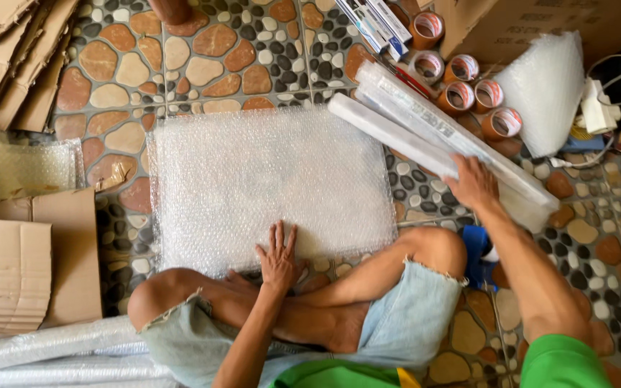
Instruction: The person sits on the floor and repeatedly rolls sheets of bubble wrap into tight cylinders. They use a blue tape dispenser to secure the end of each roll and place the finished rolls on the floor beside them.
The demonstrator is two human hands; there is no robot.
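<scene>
Tubes [440, 140] under right grip [474, 183].

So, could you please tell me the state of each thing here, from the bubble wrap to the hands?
Clear bubble wrap sheet: spread flat on the pebble-pattern floor.
Long white plastic-wrapped rolls: lying side by side, still wrapped.
Brown packing tape rolls: clustered loose on the floor.
Flattened brown cardboard boxes: folded and stacked.
Left hand: open, pressing on the sheet's near edge.
Right hand: resting on the rolls.

A clear rectangular sheet of bubble wrap [271, 183] lies flat on the pebbled floor at the frame's centre, while long white plastic-wrapped rolls [433, 140] slant diagonally at upper right.
</scene>
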